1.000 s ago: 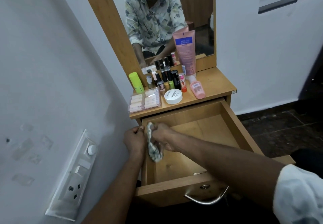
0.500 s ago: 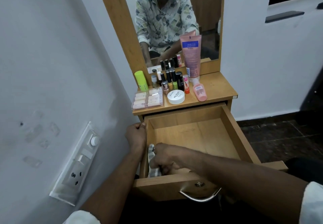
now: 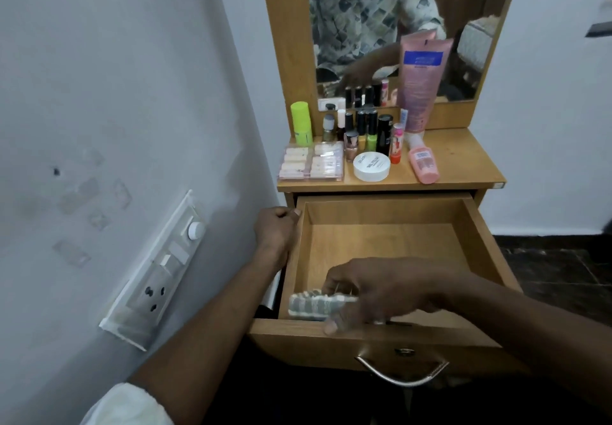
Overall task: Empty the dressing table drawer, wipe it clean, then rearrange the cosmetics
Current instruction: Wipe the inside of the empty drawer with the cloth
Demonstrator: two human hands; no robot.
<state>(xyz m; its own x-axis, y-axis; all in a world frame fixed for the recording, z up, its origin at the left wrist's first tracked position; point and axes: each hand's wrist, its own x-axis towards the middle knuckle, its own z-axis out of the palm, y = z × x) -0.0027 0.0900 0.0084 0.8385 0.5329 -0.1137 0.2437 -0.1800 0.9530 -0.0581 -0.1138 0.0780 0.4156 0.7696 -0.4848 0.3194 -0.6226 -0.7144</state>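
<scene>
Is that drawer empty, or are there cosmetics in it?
Empty: the drawer shows bare wood, with only the right hand and its cloth inside.

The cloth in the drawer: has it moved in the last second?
Yes. The right hand has drawn the cloth along the left wall of the drawer, from beside the left hand toward its front panel.

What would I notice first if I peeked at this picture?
Probably the open wooden drawer in the middle, where a right hand grips a patterned cloth at the near left corner. The left hand holds the drawer's left wall. Behind it, small cosmetics crowd the tabletop beside a tall pink tube standing against the mirror.
</scene>
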